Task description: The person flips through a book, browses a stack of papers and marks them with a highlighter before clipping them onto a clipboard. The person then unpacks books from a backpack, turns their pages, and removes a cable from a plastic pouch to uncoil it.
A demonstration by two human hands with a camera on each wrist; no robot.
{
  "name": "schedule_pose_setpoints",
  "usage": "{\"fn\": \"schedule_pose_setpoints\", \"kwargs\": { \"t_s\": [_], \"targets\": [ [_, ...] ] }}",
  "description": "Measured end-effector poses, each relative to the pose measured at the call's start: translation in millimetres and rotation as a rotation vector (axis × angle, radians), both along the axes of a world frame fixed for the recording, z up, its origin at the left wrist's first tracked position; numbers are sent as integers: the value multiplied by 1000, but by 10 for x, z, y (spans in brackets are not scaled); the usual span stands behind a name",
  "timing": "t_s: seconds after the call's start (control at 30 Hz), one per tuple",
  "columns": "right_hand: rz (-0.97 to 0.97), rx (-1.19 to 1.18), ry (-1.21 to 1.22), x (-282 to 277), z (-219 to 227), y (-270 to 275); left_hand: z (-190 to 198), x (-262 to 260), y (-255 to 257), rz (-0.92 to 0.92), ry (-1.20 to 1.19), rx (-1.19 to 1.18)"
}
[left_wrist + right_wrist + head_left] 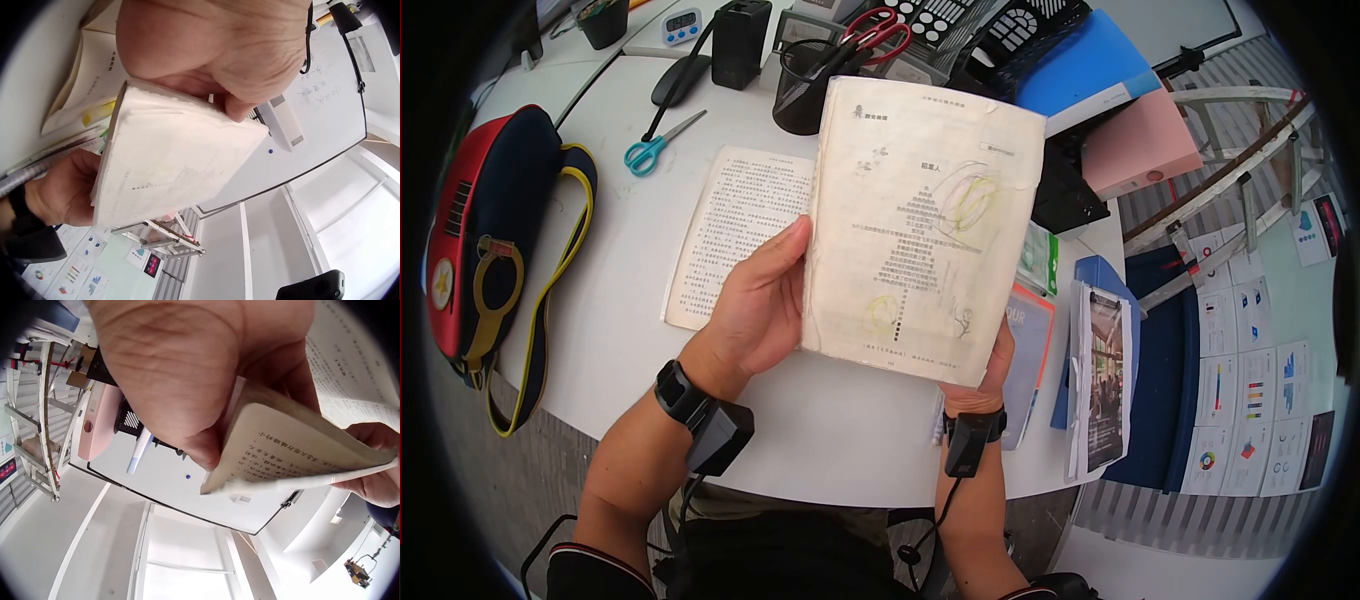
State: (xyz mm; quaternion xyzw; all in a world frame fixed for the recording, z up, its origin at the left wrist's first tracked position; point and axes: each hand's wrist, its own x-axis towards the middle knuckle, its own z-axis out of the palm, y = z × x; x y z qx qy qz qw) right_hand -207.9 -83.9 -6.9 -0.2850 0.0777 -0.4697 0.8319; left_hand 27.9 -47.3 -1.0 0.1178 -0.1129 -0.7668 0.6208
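Note:
Both hands hold a worn paperback book (910, 240) up over the desk, its page of printed text and pencil doodles facing the head camera. My left hand (752, 310) grips its left edge, thumb at the page's side and the other fingers hidden behind. At the lower right corner, my right hand (992, 365) holds the book, mostly hidden behind it. The right wrist view shows the right thumb on the book (281, 444) and the left hand (375, 462) at its far end. A second open text, a printed booklet (735, 240), lies on the desk behind the left hand.
Teal scissors (650, 152) and a red-and-navy pencil case (495, 240) lie at the left. Behind the book stand a black pen holder (795, 110) with red scissors (880, 35) and file racks with blue and pink folders (1145, 150). A clipboard (1100, 375) stands at the desk's right edge.

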Motion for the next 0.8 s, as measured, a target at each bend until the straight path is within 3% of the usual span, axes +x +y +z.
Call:
{"fn": "schedule_pose_setpoints", "kwargs": {
  "t_s": [0.23,0.33,0.4,0.5,0.57,0.67,0.8],
  "targets": [
    [53,52,-69,-31,-22,6,23,-38,0,29,-71,-5],
    [81,49,-19,-46,2,19,16,-56,-14,51,-94,-10],
    [9,-16,228,-77,-34,3,-5,-64,-21,52,-108,-20],
    [48,-30,182,-6,47,4,-55,-84,-8,13,-42,13],
    [-33,-6,217,121,128,18,-95,-128,29,19,213,-531],
    [-134,61,260,96,49,-17,-266,-70,162,34,190,-367],
    [-30,75,182,-24,-28,-14,-560,155,388,62,143,-41]
  ]
}}
